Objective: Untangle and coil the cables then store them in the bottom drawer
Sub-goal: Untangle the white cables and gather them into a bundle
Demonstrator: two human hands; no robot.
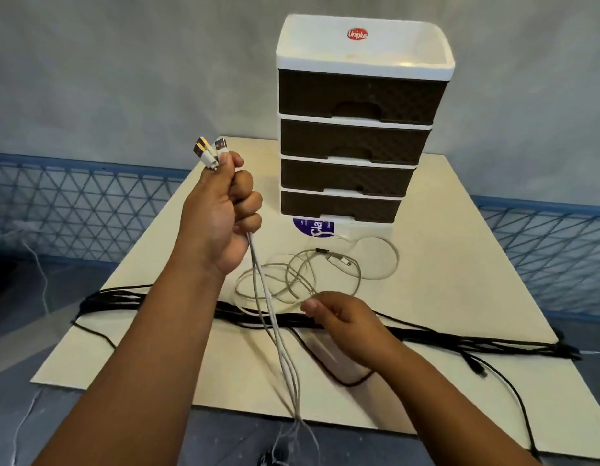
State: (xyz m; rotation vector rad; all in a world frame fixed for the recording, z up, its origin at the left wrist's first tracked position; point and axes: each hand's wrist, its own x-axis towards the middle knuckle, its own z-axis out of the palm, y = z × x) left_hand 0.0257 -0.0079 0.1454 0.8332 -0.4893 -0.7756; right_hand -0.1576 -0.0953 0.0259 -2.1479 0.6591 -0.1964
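Left hand (221,213): centre left of frame, raised, fist gripping the white cables (275,317) just below their USB plugs.
White cables: pale, thin, loose loops at frame centre on the counter (460,280).
Right hand (339,314): lower centre, pinching one strand.
Black cables (426,338): long flat bundle across the counter.
Bottom drawer (339,206): centre right, closed.
Progress: early; untangling underway, nothing coiled or stored.

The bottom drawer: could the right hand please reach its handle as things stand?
Probably yes: the bottom drawer faces the right hand across bare board, only loose white cables between, though its grip pinches one.
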